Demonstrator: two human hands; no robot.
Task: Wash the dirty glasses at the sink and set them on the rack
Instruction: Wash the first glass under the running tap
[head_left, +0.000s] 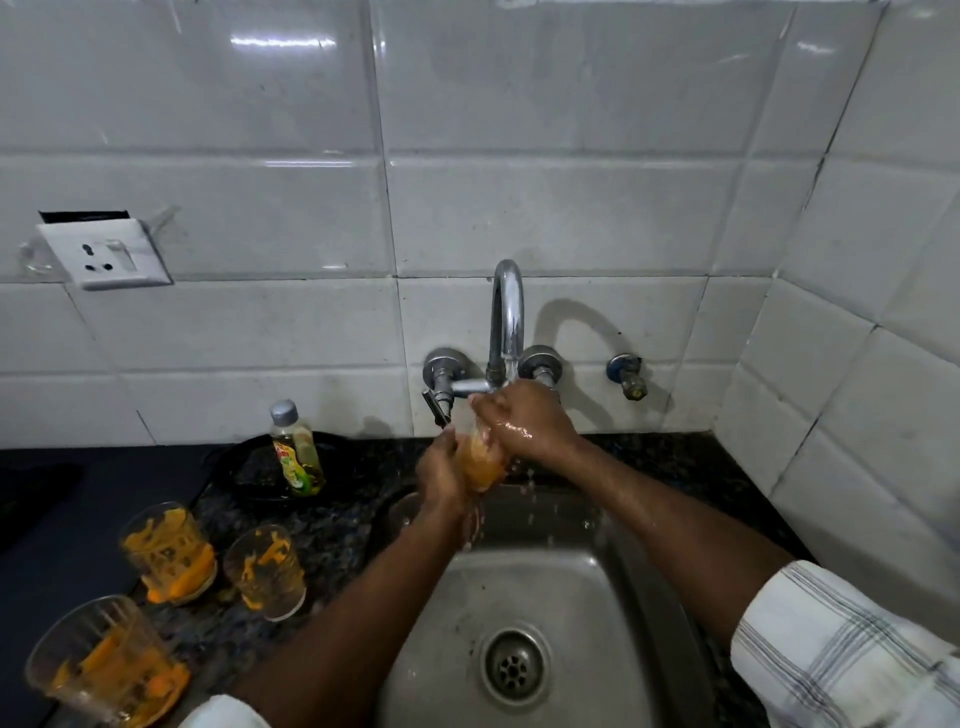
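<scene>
Where white tiles (571, 208) end, speckled counter (332, 530) rims the sink (613, 587).

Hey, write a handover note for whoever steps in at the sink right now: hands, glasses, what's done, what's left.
Left hand grips the held glass low down, under the running tap, above the sink.
Right hand curls over its top.
The held glass shows orange residue.
On the counter left of the sink: back glass, middle glass, front glass, all orange-smeared.
Done: no clean glass in view.
Left: finish this one, wash the other three, rack all four. The rack is out of view.
</scene>
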